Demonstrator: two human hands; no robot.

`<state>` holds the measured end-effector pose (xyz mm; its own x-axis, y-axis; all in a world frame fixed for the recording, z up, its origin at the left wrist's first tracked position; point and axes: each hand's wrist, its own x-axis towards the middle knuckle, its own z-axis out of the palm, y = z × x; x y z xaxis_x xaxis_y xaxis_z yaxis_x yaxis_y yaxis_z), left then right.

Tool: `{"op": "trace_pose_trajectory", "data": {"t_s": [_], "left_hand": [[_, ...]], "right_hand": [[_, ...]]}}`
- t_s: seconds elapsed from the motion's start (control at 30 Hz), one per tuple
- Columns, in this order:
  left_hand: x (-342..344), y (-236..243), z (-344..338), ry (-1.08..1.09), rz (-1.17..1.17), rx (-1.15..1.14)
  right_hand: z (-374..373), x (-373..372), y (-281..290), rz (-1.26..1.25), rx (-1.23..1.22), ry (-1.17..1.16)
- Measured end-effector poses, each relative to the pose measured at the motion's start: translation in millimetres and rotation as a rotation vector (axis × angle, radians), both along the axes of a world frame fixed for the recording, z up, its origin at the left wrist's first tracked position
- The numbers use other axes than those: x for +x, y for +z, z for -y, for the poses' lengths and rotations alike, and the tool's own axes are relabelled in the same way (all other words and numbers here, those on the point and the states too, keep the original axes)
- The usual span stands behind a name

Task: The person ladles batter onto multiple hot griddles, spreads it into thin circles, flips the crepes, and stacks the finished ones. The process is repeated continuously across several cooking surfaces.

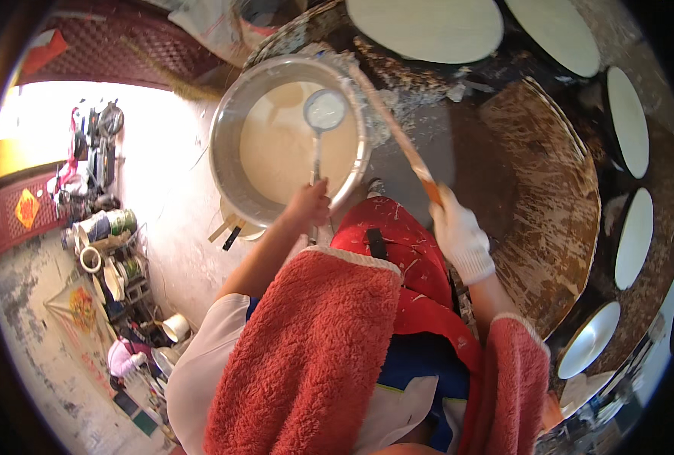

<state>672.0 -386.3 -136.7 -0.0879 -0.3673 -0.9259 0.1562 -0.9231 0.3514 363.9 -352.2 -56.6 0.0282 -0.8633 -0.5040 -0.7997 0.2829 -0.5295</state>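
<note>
My bare left hand (307, 206) is closed round the handle of a ladle (325, 111). The ladle's round bowl holds pale liquid and is over or at the surface of the creamy batter (276, 152) in a big metal pot (225, 168); I cannot tell whether it touches. In a white knitted glove, my right hand (462, 236) grips a long wooden stick (392, 125), which slants up and left, its far end near the pot's right rim. Several round pans, among them one at the top (428, 29), hold flat pale layers in an arc at the far and right side.
A brown, scraped, curved surface (542, 205) lies inside the arc of pans. One pan (589, 341) at lower right looks bare and shiny. A red towel (303, 356) hangs before me over a red apron (398, 235). Buckets (176, 327) and a motorbike (98, 144) stand at the left.
</note>
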Motion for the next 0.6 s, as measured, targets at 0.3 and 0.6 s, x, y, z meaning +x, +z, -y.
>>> {"op": "trace_pose_trajectory", "data": {"t_s": [0.3,0.6], "left_hand": [[50.3,-167.6,44.5,-0.399,0.510,-0.027],[14.1,-75.4,34.0,0.950,-1.257,0.424]], "right_hand": [[81.6,130.3,-70.0,-0.271,0.225,0.407],[53.8,101.7,-0.2,0.001,0.549,0.274]]}}
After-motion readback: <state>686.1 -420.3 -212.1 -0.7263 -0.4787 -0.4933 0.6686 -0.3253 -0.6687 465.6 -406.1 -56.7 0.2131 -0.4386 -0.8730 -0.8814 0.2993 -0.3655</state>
